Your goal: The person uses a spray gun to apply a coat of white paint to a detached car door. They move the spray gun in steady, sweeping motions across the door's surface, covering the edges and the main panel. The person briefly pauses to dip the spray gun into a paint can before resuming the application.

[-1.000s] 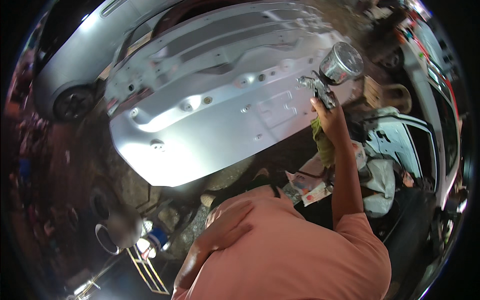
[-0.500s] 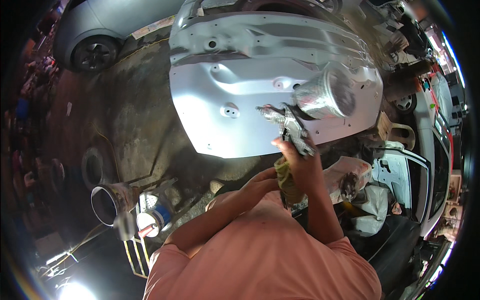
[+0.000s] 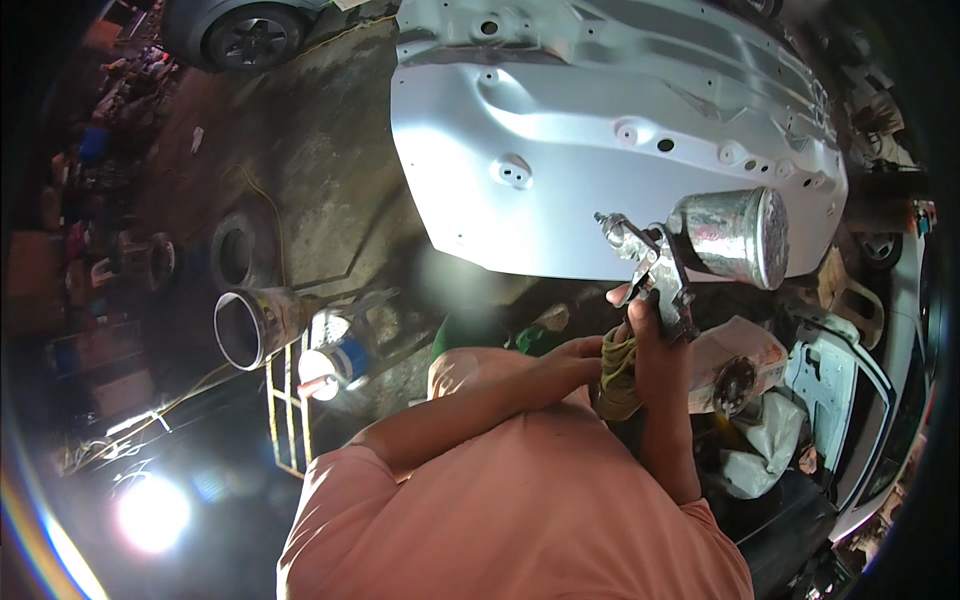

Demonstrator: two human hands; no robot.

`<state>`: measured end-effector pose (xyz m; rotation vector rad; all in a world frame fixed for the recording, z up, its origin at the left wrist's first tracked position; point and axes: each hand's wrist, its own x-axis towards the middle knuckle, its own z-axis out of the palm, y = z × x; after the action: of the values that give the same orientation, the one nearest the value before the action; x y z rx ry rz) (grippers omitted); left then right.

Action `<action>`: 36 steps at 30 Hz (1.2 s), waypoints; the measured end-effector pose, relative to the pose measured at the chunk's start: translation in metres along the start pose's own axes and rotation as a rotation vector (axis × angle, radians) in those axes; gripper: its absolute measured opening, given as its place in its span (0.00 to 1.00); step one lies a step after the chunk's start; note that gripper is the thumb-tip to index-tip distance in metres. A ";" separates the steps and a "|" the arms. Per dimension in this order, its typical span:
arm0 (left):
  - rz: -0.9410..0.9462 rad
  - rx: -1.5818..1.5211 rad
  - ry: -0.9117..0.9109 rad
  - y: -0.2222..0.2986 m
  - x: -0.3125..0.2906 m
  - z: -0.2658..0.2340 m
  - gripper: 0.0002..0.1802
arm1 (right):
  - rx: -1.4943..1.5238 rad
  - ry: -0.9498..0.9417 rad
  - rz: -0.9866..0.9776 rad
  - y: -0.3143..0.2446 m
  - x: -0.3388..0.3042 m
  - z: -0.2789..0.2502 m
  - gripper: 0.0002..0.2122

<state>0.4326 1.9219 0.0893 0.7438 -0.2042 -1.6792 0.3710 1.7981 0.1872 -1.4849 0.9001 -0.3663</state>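
Observation:
My right hand (image 3: 650, 325) is wrapped round the handle of a metal spray gun (image 3: 650, 262), with a finger near its trigger. A silver paint cup (image 3: 730, 238), tilted on its side, is fixed to the gun. Just below, a yellowish coiled hose (image 3: 618, 372) hangs against my right wrist. My left hand (image 3: 588, 360) reaches across to that coil, its fingers closed round it and partly hidden. Beyond the gun lies a large silver car panel (image 3: 530, 215) with holes and pressed ridges; the gun is held at its near edge.
At left, a stained open can (image 3: 240, 328) and a blue-and-white can (image 3: 345, 358) stand on a metal frame (image 3: 290, 430). A tyre (image 3: 235, 252) lies on the floor. To the right are a plastic container (image 3: 740, 365) and a car door (image 3: 825, 385). A bright lamp (image 3: 152, 513) shines lower left.
The view has shifted, so the panel sits higher and farther right. The spray gun, with both hands, has come back from over the panel to its near edge.

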 end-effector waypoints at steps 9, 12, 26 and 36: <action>-0.156 0.184 -0.225 0.015 0.029 0.026 0.21 | 0.037 0.251 0.026 0.008 -0.022 -0.047 0.09; -0.128 0.507 -0.287 -0.006 0.034 0.015 0.22 | -0.151 0.397 -0.012 0.015 -0.035 -0.050 0.10; -0.129 1.156 -0.358 0.079 -0.223 -0.068 0.21 | -0.066 0.216 -0.155 -0.001 -0.020 0.150 0.16; -0.100 1.095 -0.381 0.060 -0.273 -0.124 0.22 | -0.073 0.125 -0.126 -0.018 -0.058 0.214 0.17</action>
<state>0.5710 2.1926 0.1221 1.2121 -1.4475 -1.7267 0.4900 1.9860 0.1885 -1.6044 0.9293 -0.5283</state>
